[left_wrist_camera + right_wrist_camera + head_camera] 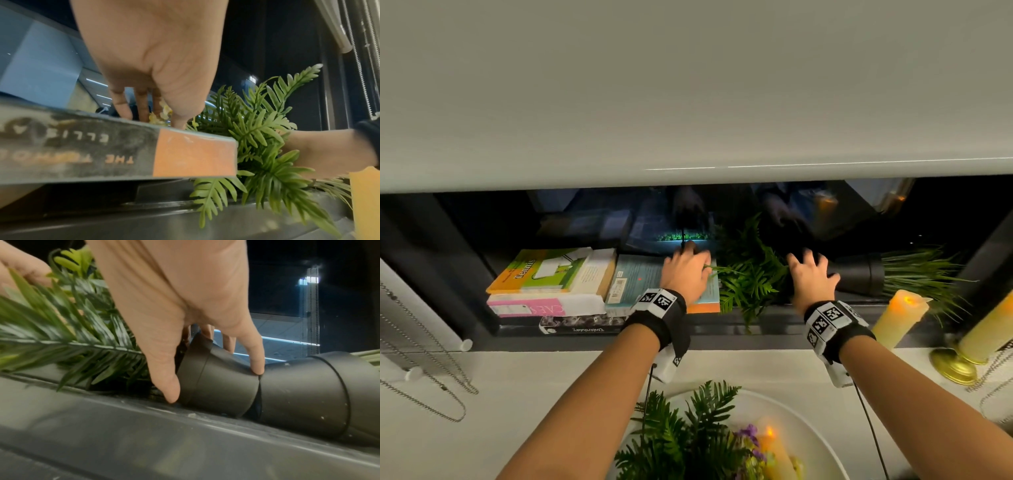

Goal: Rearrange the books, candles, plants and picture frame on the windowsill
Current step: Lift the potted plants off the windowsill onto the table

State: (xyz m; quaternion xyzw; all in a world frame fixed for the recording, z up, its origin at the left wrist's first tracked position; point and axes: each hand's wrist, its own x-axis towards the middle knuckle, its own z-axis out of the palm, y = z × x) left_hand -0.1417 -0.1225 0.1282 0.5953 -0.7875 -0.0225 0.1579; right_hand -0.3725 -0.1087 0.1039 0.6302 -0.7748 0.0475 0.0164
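On the dark window ledge point(722, 330) a teal book point(633, 281) with an orange spine end point(195, 155) lies flat. My left hand point(686, 269) is on top of it, fingertips point(123, 112) pointing down onto the cover. To its right, a fern plant point(746, 274) lies on its side, fronds point(263, 129) towards the book. My right hand point(811, 274) grips the fern's black pot point(222, 386), thumb at the rim and fingers over the top. A second black pot point(863, 274) lies base to base against it, with a grass plant point(921, 270) pointing right.
A stack of books point(541, 274) sits at the ledge's left. Two lit cream candles point(900, 315) lean at the right, one on a gold holder point(952, 366). A white plate point(808, 421) with fern and a candle sits near me. Bead chains point(431, 377) hang left; the blind point(688, 102) hangs low overhead.
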